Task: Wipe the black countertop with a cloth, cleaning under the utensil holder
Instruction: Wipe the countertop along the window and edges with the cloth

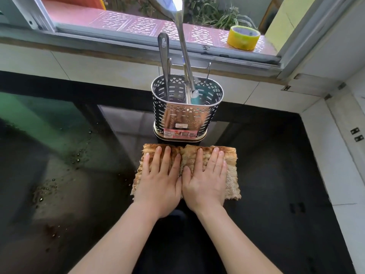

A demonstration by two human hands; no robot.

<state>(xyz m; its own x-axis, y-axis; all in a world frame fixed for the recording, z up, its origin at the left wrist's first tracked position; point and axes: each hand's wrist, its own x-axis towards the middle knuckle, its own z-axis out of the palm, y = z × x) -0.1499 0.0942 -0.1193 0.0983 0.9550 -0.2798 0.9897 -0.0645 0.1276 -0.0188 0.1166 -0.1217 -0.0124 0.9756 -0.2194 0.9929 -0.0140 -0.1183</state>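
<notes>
The black surface is big and shiny, and it fills most of what I see. Left of the utensil holder it has little wet drops and some brown dirt spots.

The utensil holder is a silver metal cup with lots of small holes. It stands upright on the surface, close to the white tile wall under the window. A long spoon and another metal tool stick up out of it.

Just in front of the utensil holder lies my tan cloth, flat on the surface. Its far edge is very near the holder's bottom.

My left hand and my right hand press down on the cloth, side by side and touching. My fingers are flat and spread out, not curled around anything.

A yellow tape roll sits on the window sill, behind the holder and to the right.
</notes>
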